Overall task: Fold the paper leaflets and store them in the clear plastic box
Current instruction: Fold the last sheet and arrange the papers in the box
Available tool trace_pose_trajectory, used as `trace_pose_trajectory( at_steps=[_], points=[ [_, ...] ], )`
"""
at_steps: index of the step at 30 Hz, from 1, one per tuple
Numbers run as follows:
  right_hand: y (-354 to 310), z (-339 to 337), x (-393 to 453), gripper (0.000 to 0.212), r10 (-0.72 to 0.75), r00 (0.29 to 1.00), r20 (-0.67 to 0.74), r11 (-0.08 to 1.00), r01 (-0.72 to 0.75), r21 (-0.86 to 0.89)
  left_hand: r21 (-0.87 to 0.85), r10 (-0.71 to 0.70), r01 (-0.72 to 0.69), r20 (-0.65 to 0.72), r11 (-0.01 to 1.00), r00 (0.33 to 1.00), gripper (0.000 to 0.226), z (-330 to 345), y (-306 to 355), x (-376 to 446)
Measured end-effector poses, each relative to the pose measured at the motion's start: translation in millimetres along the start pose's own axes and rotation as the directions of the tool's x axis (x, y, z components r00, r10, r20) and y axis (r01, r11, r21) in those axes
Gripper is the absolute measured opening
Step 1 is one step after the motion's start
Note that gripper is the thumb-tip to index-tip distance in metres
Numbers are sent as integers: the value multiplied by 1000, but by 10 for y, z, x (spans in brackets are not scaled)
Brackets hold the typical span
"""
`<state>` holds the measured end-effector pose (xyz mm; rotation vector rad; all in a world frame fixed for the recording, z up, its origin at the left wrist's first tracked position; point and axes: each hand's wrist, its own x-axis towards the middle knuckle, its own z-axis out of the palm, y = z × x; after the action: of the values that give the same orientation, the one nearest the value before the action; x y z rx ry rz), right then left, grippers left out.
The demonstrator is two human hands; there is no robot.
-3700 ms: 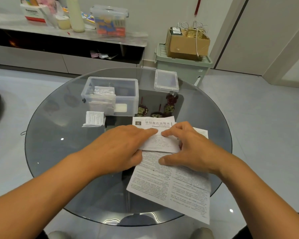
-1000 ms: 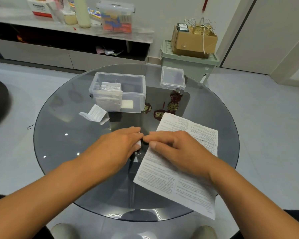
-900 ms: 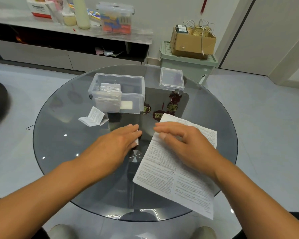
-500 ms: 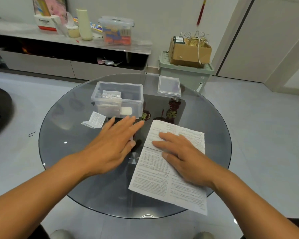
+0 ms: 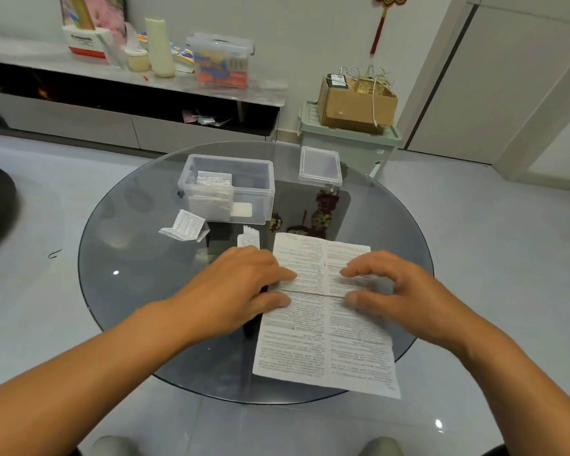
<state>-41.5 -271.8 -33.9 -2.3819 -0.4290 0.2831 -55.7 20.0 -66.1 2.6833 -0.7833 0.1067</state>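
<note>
Head view: my left hand (image 5: 244, 287) and right hand (image 5: 395, 291) rest loosely spread, gripping nothing, on the unfolded leaflet (image 5: 326, 324) overhanging the glass table's (image 5: 129, 258) near edge; the clear box (image 5: 244, 189) stands toward its far edge.

Two bare forearms, no sleeves, watch or rings on left hand (image 5: 241, 291) or right hand (image 5: 405, 297); pale greyish shoe toes (image 5: 112, 445) seen at bottom edge.
</note>
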Motion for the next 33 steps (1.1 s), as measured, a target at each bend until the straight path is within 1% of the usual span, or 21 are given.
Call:
trace_pose_trajectory(
  at_steps=[1, 3, 5, 6, 8, 10, 14, 15, 17, 18, 20, 23, 25, 26, 28, 29, 31, 33],
  points=[
    [13, -20, -31, 22, 6, 1000, 28, 1000, -6, 18, 16, 24, -24, 16, 1000, 1000, 49, -16, 29, -10],
    [36, -41, -109, 20, -1, 996, 86, 1000, -1, 20, 25, 79, -82, 87, 996, 993, 60, -54, 105, -77],
    [90, -46, -202, 24, -38, 992, 124, 997, 45, -55, 13, 90, -94, 165, 996, 982, 69, -67, 144, -172],
    [124, -40, -255, 30, -54, 988, 146, 992, 69, -103, 26, 98, -104, 175, 994, 980, 69, -63, 144, -206],
    [190, -17, -354, 42, -67, 977, 205, 969, 112, -219, 63, 106, -117, 163, 991, 981, 68, -55, 124, -239],
    [218, -10, -430, 49, -74, 965, 251, 933, 156, -323, 63, 90, -100, 149, 993, 985, 66, -64, 103, -233],
    [266, -50, -586, 65, -92, 943, 321, 874, 231, -428, 18, 90, -93, 145, 995, 985, 56, -74, 121, -198],
    [309, -41, -609, 70, -113, 941, 319, 844, 260, -469, -2, 91, -92, 148, 996, 985, 52, -73, 119, -196],
    [415, -4, -661, 74, -231, 944, 238, 785, 325, -527, -33, 114, -111, 127, 993, 985, 44, -50, 131, -177],
    [470, 27, -670, 68, -292, 941, 174, 792, 340, -508, -45, 126, -122, 105, 991, 986, 41, -31, 129, -172],
    [553, 67, -692, 47, -362, 929, 75, 839, 360, -407, -83, 143, -138, 69, 987, 987, 35, 18, 132, -157],
    [530, 111, -672, 28, -369, 929, -29, 908, 354, -222, -122, 145, -140, 38, 983, 989, 35, 84, 106, -133],
    [452, 120, -642, 25, -332, 940, -83, 939, 320, -125, -141, 115, -111, 22, 984, 993, 36, 108, 77, -98],
    [379, 125, -623, 26, -285, 952, -109, 958, 281, -48, -167, 92, -90, 8, 982, 996, 37, 113, 62, -82],
    [254, 135, -549, 20, -225, 958, -178, 963, 246, 108, -255, 49, -54, -27, 965, 998, 38, 96, 42, -54],
    [200, 146, -497, 18, -208, 949, -237, 958, 246, 145, -310, 36, -45, -34, 950, 999, 39, 78, 50, -44],
    [112, 175, -390, 22, -167, 928, -333, 956, 235, 175, -393, 31, -45, -42, 918, 999, 43, 43, 81, -32],
    [77, 195, -249, 31, -146, 928, -343, 956, 222, 193, -457, -7, -8, -30, 890, 1000, 47, 31, 84, -19]
  ],
)
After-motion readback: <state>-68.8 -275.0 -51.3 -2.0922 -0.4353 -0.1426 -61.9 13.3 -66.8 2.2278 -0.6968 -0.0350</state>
